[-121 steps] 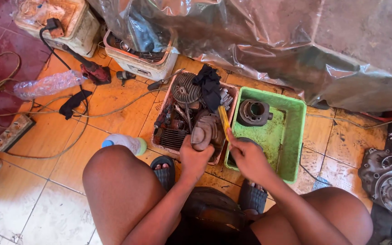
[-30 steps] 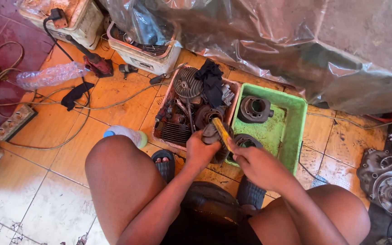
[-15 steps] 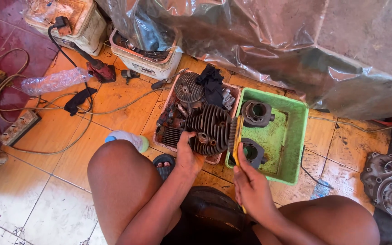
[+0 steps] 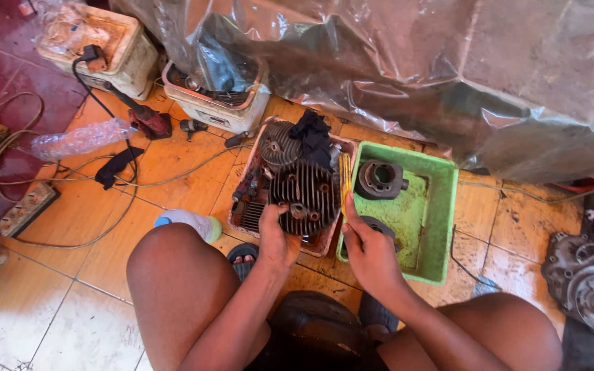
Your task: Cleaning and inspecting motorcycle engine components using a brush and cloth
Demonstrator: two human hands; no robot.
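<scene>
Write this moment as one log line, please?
left hand: grips finned engine cylinder above red tray | right hand: holds yellow tool | green tray: holds round metal part

left hand (image 4: pixel 276 240): fingers curled in a grip, palm forward, forearm rising between the knees | right hand (image 4: pixel 369 251): fingers closed, index extended upward, wrist bent left

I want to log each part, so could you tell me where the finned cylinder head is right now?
In the head view, the finned cylinder head is centre frame, gripped by the left hand above the reddish parts tray, left of the green tub.
</scene>
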